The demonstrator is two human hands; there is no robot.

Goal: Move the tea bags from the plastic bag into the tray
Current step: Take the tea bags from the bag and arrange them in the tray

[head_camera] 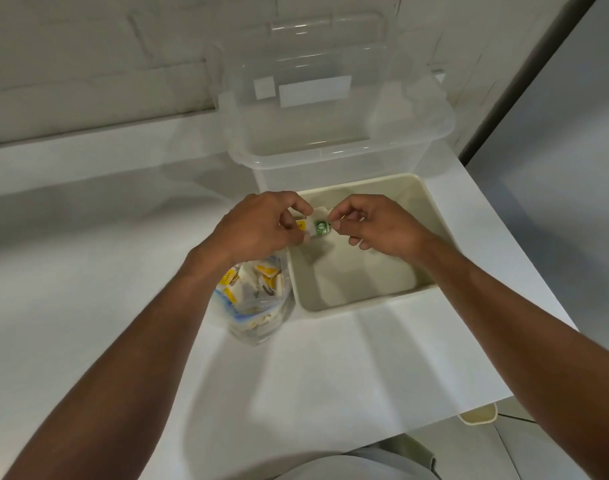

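Note:
A clear plastic bag (254, 299) full of yellow-and-white tea bags stands on the white counter, just left of the cream tray (431, 216). Over the tray's left rim my left hand (258, 225) grips a small bunch of tea bags, a yellow label showing at its fingers. My right hand (376, 226) pinches a green-labelled tea bag (321, 227) that sits between the two hands. No tea bag shows on the visible part of the tray's floor.
A large clear plastic storage box (341, 109) stands right behind the tray against the wall. The white counter (105, 271) ends at its right edge near the tray. Another cream container (478, 415) shows below the counter's corner.

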